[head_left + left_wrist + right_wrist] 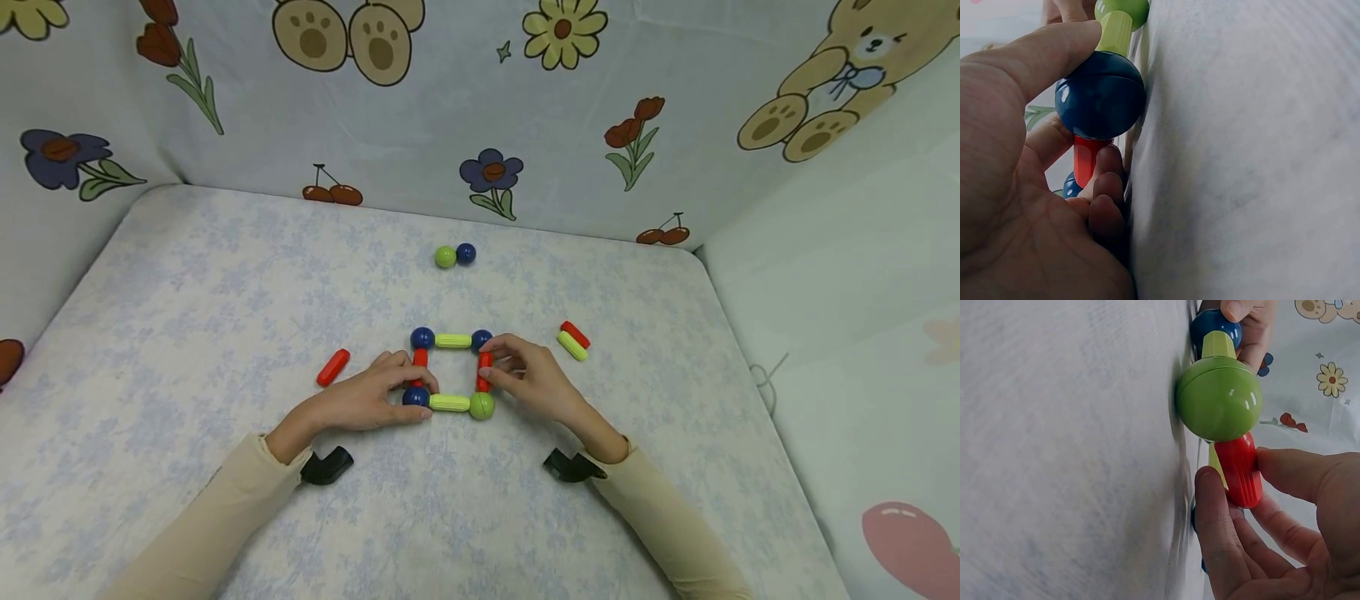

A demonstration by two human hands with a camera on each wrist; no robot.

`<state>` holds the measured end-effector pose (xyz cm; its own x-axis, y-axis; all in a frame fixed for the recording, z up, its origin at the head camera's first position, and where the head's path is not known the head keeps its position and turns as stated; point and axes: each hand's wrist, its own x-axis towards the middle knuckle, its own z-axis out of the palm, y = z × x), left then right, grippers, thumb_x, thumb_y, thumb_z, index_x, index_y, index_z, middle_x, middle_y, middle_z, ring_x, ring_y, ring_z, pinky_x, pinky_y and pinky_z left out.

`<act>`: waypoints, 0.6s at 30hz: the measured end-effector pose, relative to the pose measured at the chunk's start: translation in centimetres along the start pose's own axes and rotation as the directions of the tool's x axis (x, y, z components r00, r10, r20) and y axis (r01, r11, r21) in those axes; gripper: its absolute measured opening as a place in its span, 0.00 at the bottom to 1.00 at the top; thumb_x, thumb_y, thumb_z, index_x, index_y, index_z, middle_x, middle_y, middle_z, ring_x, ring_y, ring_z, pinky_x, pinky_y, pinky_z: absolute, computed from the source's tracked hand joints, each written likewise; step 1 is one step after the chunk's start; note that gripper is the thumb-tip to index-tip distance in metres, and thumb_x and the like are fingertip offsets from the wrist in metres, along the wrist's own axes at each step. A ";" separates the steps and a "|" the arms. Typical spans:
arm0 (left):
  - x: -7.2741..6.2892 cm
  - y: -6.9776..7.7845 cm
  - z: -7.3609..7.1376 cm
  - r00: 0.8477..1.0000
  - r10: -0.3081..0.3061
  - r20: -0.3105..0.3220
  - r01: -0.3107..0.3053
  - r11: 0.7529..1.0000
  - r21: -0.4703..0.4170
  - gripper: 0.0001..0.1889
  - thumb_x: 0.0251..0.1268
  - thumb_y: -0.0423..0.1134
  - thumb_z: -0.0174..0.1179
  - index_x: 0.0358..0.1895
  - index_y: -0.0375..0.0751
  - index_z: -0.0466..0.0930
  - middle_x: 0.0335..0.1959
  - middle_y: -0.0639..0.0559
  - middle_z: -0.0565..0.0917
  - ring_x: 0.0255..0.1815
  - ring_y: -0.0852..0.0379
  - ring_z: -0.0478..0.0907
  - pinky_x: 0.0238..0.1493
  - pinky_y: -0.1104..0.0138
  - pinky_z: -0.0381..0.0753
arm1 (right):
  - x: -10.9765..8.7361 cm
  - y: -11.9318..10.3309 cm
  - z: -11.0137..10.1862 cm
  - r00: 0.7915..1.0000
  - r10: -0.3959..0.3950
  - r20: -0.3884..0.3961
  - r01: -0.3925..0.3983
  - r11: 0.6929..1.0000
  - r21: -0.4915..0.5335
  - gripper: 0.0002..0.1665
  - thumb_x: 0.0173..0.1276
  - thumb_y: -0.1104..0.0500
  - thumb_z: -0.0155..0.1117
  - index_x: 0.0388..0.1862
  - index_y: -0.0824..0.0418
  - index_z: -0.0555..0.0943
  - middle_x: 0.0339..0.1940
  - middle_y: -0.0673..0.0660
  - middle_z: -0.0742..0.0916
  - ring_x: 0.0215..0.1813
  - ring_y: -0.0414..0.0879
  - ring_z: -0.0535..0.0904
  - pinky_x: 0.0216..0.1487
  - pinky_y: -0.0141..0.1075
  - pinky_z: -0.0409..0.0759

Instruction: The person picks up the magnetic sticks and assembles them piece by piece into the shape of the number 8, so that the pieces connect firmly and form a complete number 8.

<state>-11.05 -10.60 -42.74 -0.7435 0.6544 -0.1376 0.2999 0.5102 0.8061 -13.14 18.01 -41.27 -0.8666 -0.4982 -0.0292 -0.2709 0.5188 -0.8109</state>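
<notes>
A square of magnetic rods and balls lies on the table. Its near-left corner is a blue ball (1100, 97), joined to a left red rod (420, 358) and a near yellow-green rod (450, 403). My left hand (367, 393) grips that ball, thumb on the near side and fingers round the far side. At the near-right corner sits a green ball (1219, 399). My right hand (536, 375) pinches the right red rod (1239, 469) between thumb and fingers. In the right wrist view this rod tilts below the green ball. Far corners are blue balls (422, 337), with a yellow-green rod (453, 341) between.
Left of the square lies a loose red rod (333, 367). To the right, another red rod (576, 333) and a yellow-green rod (572, 346) lie side by side. Farther back, a loose green ball (446, 257) touches a blue ball (466, 253). A patterned cloth wall (420, 133) rises behind the table.
</notes>
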 end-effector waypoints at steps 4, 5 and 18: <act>0.0 0.0 0.0 1.000 0.002 0.002 -0.002 1.000 0.002 0.13 0.66 0.52 0.66 0.51 0.60 0.82 0.41 0.54 0.70 0.46 0.54 0.62 0.46 0.60 0.65 | 0.0 0.0 0.1 1.000 0.015 -0.005 -0.015 0.999 0.032 0.18 0.71 0.61 0.67 0.57 0.63 0.79 0.54 0.61 0.85 0.44 0.50 0.88 0.42 0.35 0.83; 0.0 0.0 0.0 1.000 0.003 0.002 -0.003 1.000 0.004 0.13 0.66 0.53 0.66 0.51 0.60 0.82 0.41 0.54 0.70 0.46 0.54 0.62 0.46 0.60 0.65 | -0.1 0.1 0.1 1.000 0.017 -0.008 -0.017 0.999 0.040 0.18 0.71 0.61 0.67 0.57 0.63 0.78 0.54 0.61 0.84 0.44 0.50 0.88 0.41 0.34 0.83; 0.0 0.0 0.0 1.000 0.000 -0.002 0.000 1.000 -0.002 0.13 0.66 0.53 0.66 0.52 0.59 0.82 0.42 0.54 0.71 0.46 0.55 0.62 0.46 0.61 0.65 | 0.0 0.1 0.5 0.998 0.033 -0.051 -0.028 0.994 0.102 0.32 0.67 0.66 0.69 0.67 0.63 0.67 0.63 0.65 0.70 0.41 0.51 0.88 0.38 0.28 0.82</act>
<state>-11.01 -10.63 -42.72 -0.7444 0.6537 -0.1364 0.2992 0.5091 0.8070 -13.00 17.71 -41.68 -0.8951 -0.4451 -0.0262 -0.2029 0.4589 -0.8650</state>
